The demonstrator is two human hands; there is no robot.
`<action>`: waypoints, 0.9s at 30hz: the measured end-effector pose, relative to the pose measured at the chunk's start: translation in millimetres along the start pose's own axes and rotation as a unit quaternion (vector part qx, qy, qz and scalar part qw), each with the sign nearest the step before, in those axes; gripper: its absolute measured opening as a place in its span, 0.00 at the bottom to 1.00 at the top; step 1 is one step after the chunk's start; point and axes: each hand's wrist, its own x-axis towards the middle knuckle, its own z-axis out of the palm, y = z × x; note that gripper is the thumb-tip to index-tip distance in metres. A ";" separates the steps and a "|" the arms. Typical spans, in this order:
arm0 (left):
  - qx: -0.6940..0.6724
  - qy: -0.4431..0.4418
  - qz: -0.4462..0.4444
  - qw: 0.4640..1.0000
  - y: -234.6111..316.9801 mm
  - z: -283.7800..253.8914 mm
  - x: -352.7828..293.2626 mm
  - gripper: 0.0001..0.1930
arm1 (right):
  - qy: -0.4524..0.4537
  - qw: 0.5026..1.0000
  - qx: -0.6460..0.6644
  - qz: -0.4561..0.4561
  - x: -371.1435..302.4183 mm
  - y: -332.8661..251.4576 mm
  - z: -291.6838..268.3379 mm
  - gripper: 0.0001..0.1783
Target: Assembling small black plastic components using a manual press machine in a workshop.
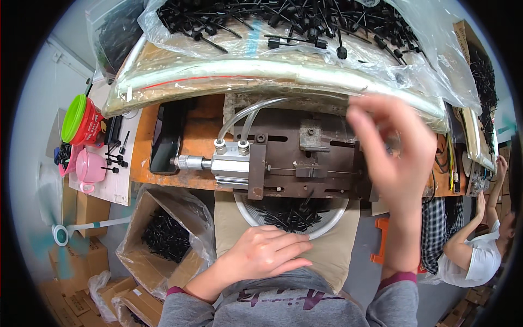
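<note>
My left hand [272, 250] lies with fingers stretched out over the near rim of a white round basket [339, 218]. The basket sits on my lap and holds many small black stemmed parts [294, 215]. Raised above the right end of a dark metal fixture [280, 150], my right hand [395, 144] is smeared by motion. Whether it holds anything is not clear. On the fixture are a silver air cylinder [231, 166], two clear hoses [248, 115], an upper metal block [313, 136] and a small dark block [310, 171] in the middle.
Behind the fixture, a plastic-lined tray [245, 73] carries loose black stemmed parts. A phone-like black slab [165, 139], red tub [90, 122] and pink cup [90, 166] stand left. Below is a lined carton [133, 240] of black parts. Another person [474, 250] sits at right.
</note>
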 end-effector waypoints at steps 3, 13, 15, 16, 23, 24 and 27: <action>-0.008 0.014 0.007 1.000 1.9 1.0 1.7 0.13 | 0.004 0.999 -0.043 -0.032 49.4 23.1 5.6 0.09; 0.002 0.024 0.002 1.000 -4.7 5.8 -10.9 0.11 | -0.160 0.971 -0.174 -0.021 104.6 67.0 54.5 0.23; 0.001 0.024 0.002 1.000 -6.3 5.2 -12.4 0.11 | -0.149 0.973 -0.174 -0.033 99.4 66.8 48.9 0.18; 0.001 0.024 0.001 1.000 -6.6 4.9 -13.0 0.11 | -0.155 0.973 -0.169 -0.033 98.2 67.6 42.9 0.18; -0.006 0.024 0.003 1.000 -5.2 4.5 -9.4 0.11 | -0.137 0.984 -0.108 -0.024 85.1 75.8 8.8 0.12; -0.008 0.028 0.006 1.000 -5.0 5.0 -8.0 0.11 | -0.131 0.985 -0.105 -0.030 83.2 79.5 5.3 0.12; -0.010 0.040 0.015 0.999 -5.0 6.2 -6.5 0.12 | -0.127 0.987 -0.096 -0.020 78.6 80.7 -3.5 0.13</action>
